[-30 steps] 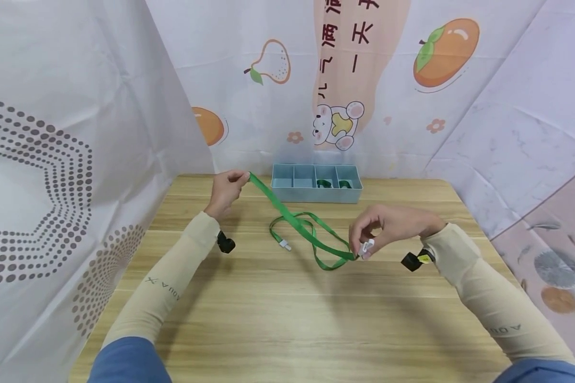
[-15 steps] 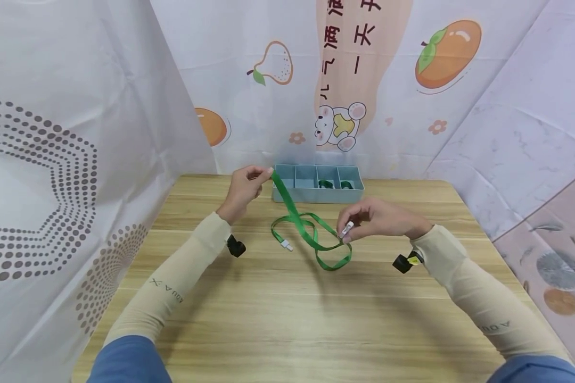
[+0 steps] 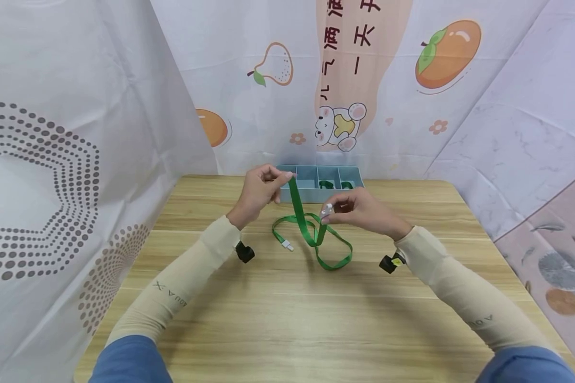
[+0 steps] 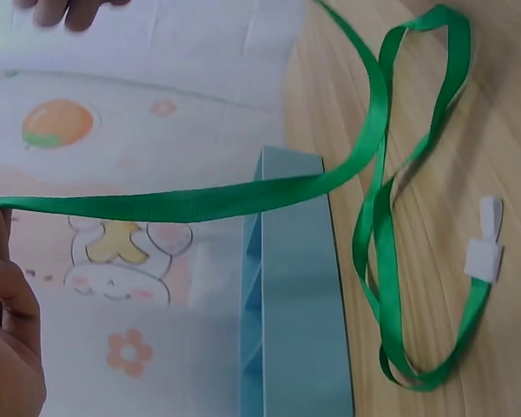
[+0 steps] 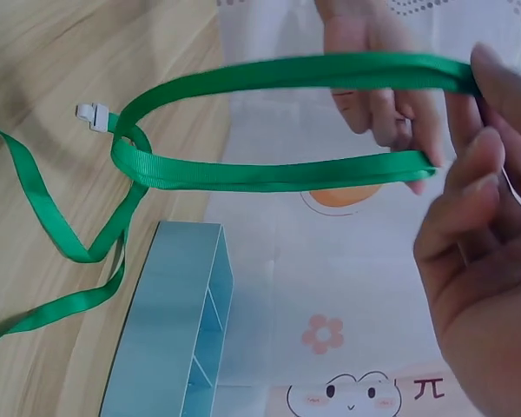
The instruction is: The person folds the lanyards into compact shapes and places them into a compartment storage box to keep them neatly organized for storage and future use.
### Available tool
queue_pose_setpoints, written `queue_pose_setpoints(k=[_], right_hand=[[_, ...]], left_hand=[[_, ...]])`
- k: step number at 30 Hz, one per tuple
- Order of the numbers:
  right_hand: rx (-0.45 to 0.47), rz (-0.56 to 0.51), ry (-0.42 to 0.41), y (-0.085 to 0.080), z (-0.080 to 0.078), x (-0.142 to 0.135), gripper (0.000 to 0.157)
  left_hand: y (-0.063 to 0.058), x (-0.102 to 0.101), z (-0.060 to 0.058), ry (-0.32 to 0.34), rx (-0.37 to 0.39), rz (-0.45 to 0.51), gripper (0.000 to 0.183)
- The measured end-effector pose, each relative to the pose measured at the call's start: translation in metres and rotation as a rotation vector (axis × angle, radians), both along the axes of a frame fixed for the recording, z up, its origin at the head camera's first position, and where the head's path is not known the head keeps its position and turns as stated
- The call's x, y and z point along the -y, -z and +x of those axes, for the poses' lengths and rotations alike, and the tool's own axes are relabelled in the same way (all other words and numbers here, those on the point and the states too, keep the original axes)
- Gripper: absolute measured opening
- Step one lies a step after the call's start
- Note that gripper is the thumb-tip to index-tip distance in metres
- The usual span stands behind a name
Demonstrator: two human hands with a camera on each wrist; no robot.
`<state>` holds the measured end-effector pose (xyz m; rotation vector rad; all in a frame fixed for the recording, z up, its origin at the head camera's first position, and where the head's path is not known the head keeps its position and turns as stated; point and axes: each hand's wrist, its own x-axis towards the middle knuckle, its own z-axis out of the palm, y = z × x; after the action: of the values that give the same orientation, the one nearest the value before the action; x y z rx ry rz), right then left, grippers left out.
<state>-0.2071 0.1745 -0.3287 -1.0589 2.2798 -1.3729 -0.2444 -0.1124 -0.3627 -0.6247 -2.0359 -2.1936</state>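
Note:
My left hand (image 3: 260,192) pinches one end of a green lanyard (image 3: 296,205) between thumb and fingers, just in front of the tray's left end. Opposite it, my right hand (image 3: 361,213) pinches the other end, where a white plastic clip (image 3: 327,209) shows at the fingertips. Between the hands the strap sags in a U-shaped loop. Beneath lies a second green lanyard (image 3: 346,246), loosely looped on the table, its white clip (image 3: 287,245) pointing to the front. In the right wrist view, the raised strap (image 5: 269,72) runs from hand to hand in a long bend.
A blue-grey tray (image 3: 323,196) divided into several compartments stands at the table's back edge. Coiled green lanyards (image 3: 326,184) lie in its two right compartments. Behind the wooden table (image 3: 287,319) hangs a printed white curtain (image 3: 249,133), with more cloth on both sides.
Both hands have come closer together, the left moving right and the right moving left and up. The held strap, stretched slantwise before, now sags in a loop.

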Motion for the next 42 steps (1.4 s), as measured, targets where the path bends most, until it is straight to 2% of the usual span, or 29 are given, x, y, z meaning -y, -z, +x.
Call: queue_pose_setpoints(k=[6, 12, 17, 22, 27, 36, 42], right_hand=[[-0.073, -0.052, 0.068, 0.000, -0.003, 0.012, 0.011], [-0.104, -0.092, 0.201, -0.002, -0.005, 0.018, 0.014], [-0.143, -0.135, 0.269, -0.002, -0.006, 0.021, 0.015], [-0.181, -0.173, 0.288, 0.000, -0.008, 0.023, 0.017], [-0.168, -0.189, 0.287, 0.002, -0.009, 0.024, 0.018], [-0.209, -0.173, 0.281, 0.002, -0.010, 0.022, 0.012], [-0.268, -0.147, 0.283, 0.001, -0.010, 0.021, 0.011]], left_hand=[[-0.003, -0.011, 0.010, 0.046, -0.022, 0.013, 0.014], [-0.002, -0.022, 0.019, 0.079, -0.032, 0.008, 0.015], [-0.001, -0.029, 0.025, 0.091, 0.003, 0.013, 0.014], [0.001, -0.034, 0.029, 0.104, 0.039, 0.026, 0.008], [0.003, -0.037, 0.032, 0.125, 0.027, 0.041, 0.005], [0.008, -0.038, 0.032, 0.120, -0.006, 0.025, 0.012], [0.014, -0.038, 0.031, 0.119, 0.021, -0.005, 0.015]])
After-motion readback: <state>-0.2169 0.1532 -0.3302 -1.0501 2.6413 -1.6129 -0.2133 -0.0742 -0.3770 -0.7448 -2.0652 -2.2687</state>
